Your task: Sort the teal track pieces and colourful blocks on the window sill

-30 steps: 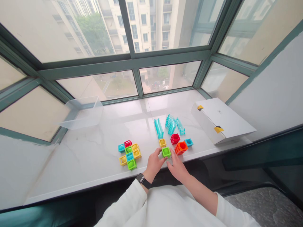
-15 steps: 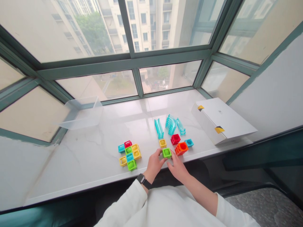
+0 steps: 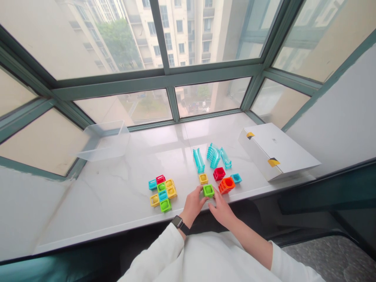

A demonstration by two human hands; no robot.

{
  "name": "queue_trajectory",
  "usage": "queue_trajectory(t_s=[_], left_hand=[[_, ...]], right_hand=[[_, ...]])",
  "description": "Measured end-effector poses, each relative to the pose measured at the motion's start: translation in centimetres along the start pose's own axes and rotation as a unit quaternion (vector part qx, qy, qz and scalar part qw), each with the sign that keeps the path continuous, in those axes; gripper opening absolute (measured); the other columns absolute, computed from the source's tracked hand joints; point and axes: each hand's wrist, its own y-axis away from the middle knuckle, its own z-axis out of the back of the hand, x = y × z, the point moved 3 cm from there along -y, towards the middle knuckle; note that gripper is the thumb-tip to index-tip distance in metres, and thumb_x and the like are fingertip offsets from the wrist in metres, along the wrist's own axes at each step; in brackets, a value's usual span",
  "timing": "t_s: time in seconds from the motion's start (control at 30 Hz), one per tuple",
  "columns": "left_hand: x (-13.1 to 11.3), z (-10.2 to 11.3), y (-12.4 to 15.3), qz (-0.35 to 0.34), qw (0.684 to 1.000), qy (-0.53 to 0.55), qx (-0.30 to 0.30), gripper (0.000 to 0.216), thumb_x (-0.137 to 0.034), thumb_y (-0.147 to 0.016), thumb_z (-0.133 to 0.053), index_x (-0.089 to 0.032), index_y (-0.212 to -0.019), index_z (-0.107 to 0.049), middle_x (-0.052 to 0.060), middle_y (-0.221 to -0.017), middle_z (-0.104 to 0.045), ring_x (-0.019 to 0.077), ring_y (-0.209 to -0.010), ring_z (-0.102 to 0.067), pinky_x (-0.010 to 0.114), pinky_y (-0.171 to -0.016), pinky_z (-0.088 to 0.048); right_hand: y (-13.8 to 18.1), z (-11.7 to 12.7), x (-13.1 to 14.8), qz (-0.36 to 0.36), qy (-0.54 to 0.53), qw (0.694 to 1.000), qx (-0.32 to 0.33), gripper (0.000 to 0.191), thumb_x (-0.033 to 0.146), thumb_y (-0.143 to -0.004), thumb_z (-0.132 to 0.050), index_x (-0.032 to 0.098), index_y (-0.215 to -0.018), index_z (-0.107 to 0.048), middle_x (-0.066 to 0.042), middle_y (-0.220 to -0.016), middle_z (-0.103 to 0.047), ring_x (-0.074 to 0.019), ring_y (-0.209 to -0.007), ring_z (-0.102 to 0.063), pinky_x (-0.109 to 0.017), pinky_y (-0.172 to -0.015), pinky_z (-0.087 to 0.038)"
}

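Observation:
Between my two hands is a green toy block [image 3: 208,190] with a round hollow in its top, close to the front edge of the white sill. My left hand [image 3: 193,205], with a black watch at the wrist, grips its left side. Fingers of my right hand [image 3: 222,211] close on its right side. Just behind sits a yellow block [image 3: 203,179]. To the right stand a red block [image 3: 219,174], an orange block stack [image 3: 226,185] and a blue block [image 3: 236,178]. Whether the green block touches the sill, I cannot tell.
Several coloured blocks [image 3: 162,196] form a cluster on the left. Clear teal track pieces [image 3: 213,156] lie behind the yellow and red blocks. A transparent bin [image 3: 102,150] is at the back left, a white box [image 3: 280,149] at the right. Windows enclose the sill [image 3: 117,203].
The whole view has shifted slightly. Both hands stay on the green block, with hardly any movement against the sill.

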Motion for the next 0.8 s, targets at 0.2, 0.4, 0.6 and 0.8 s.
queue_trajectory(t_s=[0.2, 0.4, 0.6, 0.8], left_hand=[[0.4, -0.3, -0.1, -0.011, 1.000, -0.028, 0.001, 0.049, -0.027, -0.088, -0.076, -0.028, -0.133, -0.058, 0.008, -0.127, -0.074, 0.0271, -0.118, -0.071, 0.043, -0.102, -0.056], [0.9, -0.7, -0.2, -0.006, 0.999, -0.045, -0.005, 0.048, -0.029, -0.086, -0.078, -0.027, -0.131, -0.060, 0.008, -0.122, -0.076, 0.0277, -0.113, -0.072, 0.045, -0.101, -0.056], [1.0, -0.7, -0.3, -0.019, 0.998, -0.055, -0.004, 0.046, -0.029, -0.087, -0.077, -0.026, -0.130, -0.060, 0.010, -0.120, -0.075, 0.0275, -0.112, -0.072, 0.044, -0.099, -0.056], [1.3, -0.8, -0.2, -0.038, 0.997, -0.074, -0.001, 0.048, -0.030, -0.088, -0.077, -0.026, -0.132, -0.058, 0.010, -0.121, -0.074, 0.0295, -0.113, -0.071, 0.047, -0.100, -0.056]], right_hand=[[0.4, 1.2, 1.4, 0.015, 0.016, 1.000, -0.003, 0.088, 0.019, -0.092, -0.054, 0.027, -0.168, -0.011, -0.013, -0.170, -0.029, -0.0301, -0.157, -0.031, -0.055, -0.126, -0.033], [0.4, 1.8, 2.2, 0.040, 0.071, 0.996, 0.032, 0.076, 0.020, -0.095, -0.050, 0.030, -0.166, -0.024, -0.009, -0.171, -0.029, -0.0278, -0.159, -0.027, -0.053, -0.128, -0.030], [0.5, 1.5, 2.2, 0.047, 0.100, 0.993, 0.043, 0.077, 0.020, -0.096, -0.049, 0.026, -0.167, -0.022, -0.010, -0.171, -0.028, -0.0266, -0.160, -0.025, -0.052, -0.128, -0.030], [0.5, 1.5, 2.4, 0.035, 0.110, 0.992, 0.044, 0.079, 0.020, -0.094, -0.050, 0.025, -0.168, -0.020, -0.012, -0.172, -0.027, -0.0281, -0.159, -0.026, -0.052, -0.128, -0.032]])
